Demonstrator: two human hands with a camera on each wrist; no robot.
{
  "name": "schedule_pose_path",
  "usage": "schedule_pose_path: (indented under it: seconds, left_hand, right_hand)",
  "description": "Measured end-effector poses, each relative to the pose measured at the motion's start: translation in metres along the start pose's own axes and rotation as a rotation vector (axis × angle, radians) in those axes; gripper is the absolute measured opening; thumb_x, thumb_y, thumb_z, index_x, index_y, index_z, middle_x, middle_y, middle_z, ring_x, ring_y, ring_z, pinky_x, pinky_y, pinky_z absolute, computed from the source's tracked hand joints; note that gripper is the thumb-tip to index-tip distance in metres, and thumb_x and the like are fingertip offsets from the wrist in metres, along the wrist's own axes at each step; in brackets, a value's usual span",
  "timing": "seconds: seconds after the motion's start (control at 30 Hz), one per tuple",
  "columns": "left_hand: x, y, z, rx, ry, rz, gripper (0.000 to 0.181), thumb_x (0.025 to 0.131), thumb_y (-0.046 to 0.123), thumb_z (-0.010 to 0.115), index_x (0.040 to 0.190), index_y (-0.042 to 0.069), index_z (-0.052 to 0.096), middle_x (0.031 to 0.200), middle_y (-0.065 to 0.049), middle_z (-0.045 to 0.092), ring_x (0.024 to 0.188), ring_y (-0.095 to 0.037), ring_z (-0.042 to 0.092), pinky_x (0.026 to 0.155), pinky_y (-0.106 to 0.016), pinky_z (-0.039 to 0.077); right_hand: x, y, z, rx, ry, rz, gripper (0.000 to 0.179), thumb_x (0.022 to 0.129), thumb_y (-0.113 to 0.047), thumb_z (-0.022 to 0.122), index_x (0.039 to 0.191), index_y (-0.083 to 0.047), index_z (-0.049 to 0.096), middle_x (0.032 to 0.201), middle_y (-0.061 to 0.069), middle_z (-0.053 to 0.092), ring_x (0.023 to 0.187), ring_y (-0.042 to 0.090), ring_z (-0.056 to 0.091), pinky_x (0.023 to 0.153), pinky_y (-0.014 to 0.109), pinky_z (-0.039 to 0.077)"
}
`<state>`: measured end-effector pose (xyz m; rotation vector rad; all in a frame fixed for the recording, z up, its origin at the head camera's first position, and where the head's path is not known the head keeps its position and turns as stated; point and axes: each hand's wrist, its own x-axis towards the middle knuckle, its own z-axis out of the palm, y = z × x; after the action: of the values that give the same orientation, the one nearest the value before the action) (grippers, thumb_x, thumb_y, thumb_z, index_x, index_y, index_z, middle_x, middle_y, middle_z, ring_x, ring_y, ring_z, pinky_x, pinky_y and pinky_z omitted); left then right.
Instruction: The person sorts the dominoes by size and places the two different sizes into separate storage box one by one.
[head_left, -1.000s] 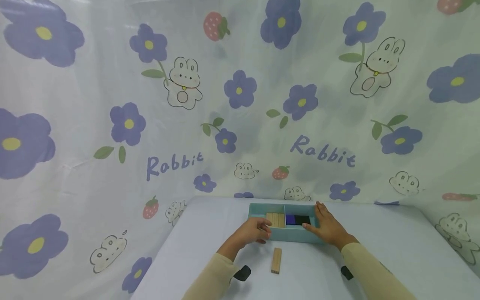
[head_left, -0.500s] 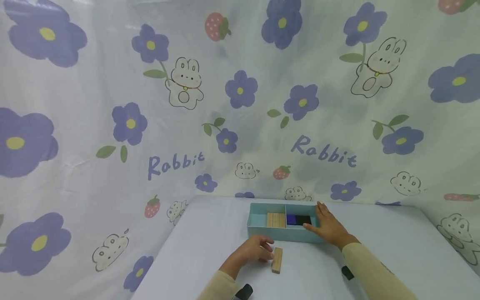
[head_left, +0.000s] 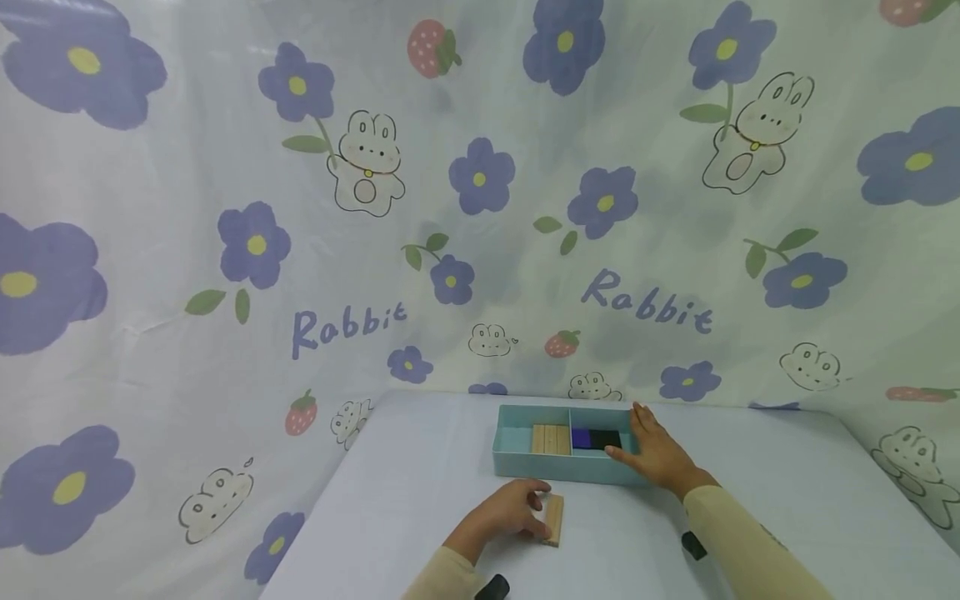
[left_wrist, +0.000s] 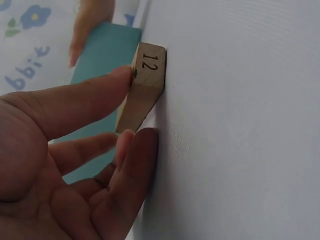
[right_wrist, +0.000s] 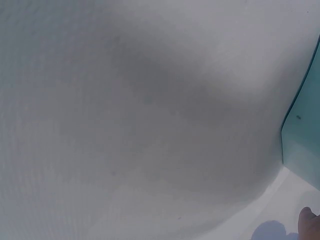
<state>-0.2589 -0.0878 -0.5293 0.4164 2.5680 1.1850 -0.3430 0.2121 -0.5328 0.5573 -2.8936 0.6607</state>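
Note:
A wooden block (head_left: 555, 518), with "12" on its end face in the left wrist view, lies on the white table. Against its near end is the thumb of my left hand (head_left: 510, 510); the bent fingers (left_wrist: 137, 165) are beside it, without a clear grip. Farther back stands a light blue two-compartment box (head_left: 570, 467). Pale wooden blocks (head_left: 551, 439) lie side by side in its left compartment, purple (head_left: 581, 438) and black (head_left: 604, 439) pieces in the right one. My right hand (head_left: 660, 454) rests on the box's right end, fingers extended, thumb over the front rim.
A white sheet printed with purple flowers and rabbits (head_left: 480, 250) hangs behind the white table (head_left: 420, 467). Dark cuff-like objects (head_left: 693, 546) show beneath both forearms. The right wrist view shows mostly pale surface and a corner of the box (right_wrist: 302, 135).
My left hand has drawn back from the box's left compartment to the wooden block in front, and its thumb has come against the near end. The right hand stays on the box.

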Motion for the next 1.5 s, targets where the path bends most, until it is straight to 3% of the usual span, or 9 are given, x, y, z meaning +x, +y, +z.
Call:
schedule_pose_path:
  seconds: [0.17,0.43,0.9,1.2,1.5]
  left_hand:
    - [0.002,0.002,0.001,0.099,-0.011,0.008,0.067,0.067,0.010,0.089,0.129,0.007,0.063,0.088,0.003,0.060,0.073,-0.010,0.052,0.067,-0.027,0.046]
    - [0.002,0.001,0.005,0.101,0.025,-0.011,0.061,0.065,0.008,0.090,0.121,0.009,0.065,0.088,0.003,0.060,0.076,-0.012,0.053,0.072,-0.032,0.047]
    - [-0.006,0.000,0.008,-0.073,0.046,0.024,0.070,0.067,-0.001,0.087,0.128,0.010,0.055,0.085,0.003,0.062,0.065,-0.012,0.058,0.056,-0.026,0.050]
    - [-0.011,0.002,0.014,-0.170,0.164,-0.020,0.080,0.066,-0.004,0.085,0.137,0.002,0.048,0.082,0.001,0.062,0.069,-0.014,0.058,0.059,-0.029,0.051]
    - [-0.013,-0.003,0.016,-0.270,0.165,-0.026,0.073,0.068,-0.006,0.083,0.133,0.000,0.051,0.081,-0.001,0.061,0.071,-0.015,0.059,0.063,-0.030,0.052]
  right_hand:
    - [0.000,0.000,0.001,-0.015,0.008,-0.006,0.104,0.090,-0.066,0.052,0.150,0.011,0.015,0.158,0.027,0.010,0.143,0.045,0.009,0.111,0.061,0.015]
    - [-0.002,-0.002,0.000,-0.010,0.015,-0.004,0.103,0.090,-0.064,0.053,0.150,0.011,0.016,0.158,0.026,0.011,0.143,0.045,0.008,0.112,0.060,0.015]
    - [0.000,0.002,0.000,-0.004,-0.001,-0.007,0.105,0.090,-0.066,0.052,0.150,0.012,0.015,0.158,0.027,0.009,0.143,0.045,0.007,0.112,0.061,0.015]
    - [0.000,0.005,-0.001,-0.013,-0.002,-0.022,0.106,0.090,-0.067,0.050,0.149,0.013,0.013,0.158,0.027,0.007,0.143,0.045,0.007,0.113,0.059,0.013]
    - [0.000,0.002,-0.002,-0.009,-0.012,-0.025,0.107,0.090,-0.069,0.048,0.149,0.013,0.013,0.158,0.028,0.009,0.143,0.045,0.007,0.112,0.060,0.014]
